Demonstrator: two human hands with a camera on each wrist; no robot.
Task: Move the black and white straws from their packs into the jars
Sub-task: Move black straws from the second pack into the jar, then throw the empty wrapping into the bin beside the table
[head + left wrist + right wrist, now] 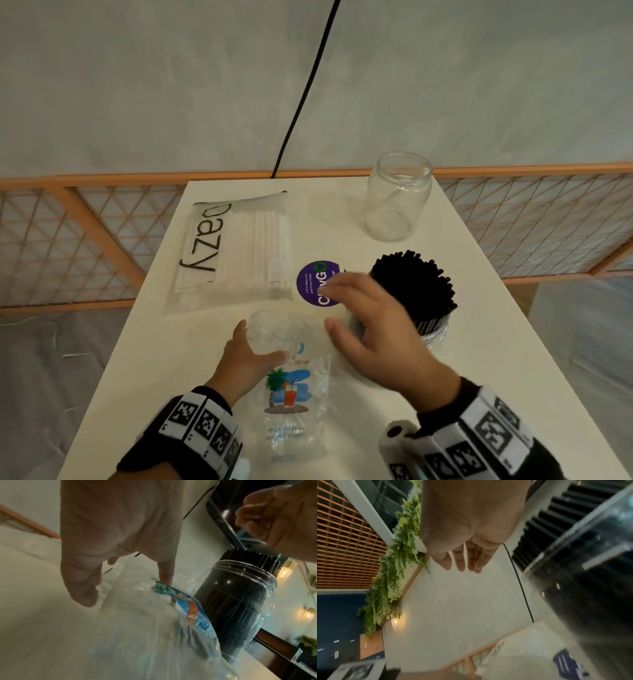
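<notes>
On the white table, a jar full of black straws stands at the right. An empty clear jar stands at the back. A flat "Dazy" pack of white straws lies at the left. Near the front lies an empty clear straw pack with a palm-tree print. My left hand grips its crumpled upper end, thumb on one side. My right hand hovers beside the black-straw jar, its fingers straight and holding nothing.
A round purple label lies on the table between the white pack and the black-straw jar. A black cable hangs down behind the table's far edge. A wooden lattice fence runs behind the table on both sides.
</notes>
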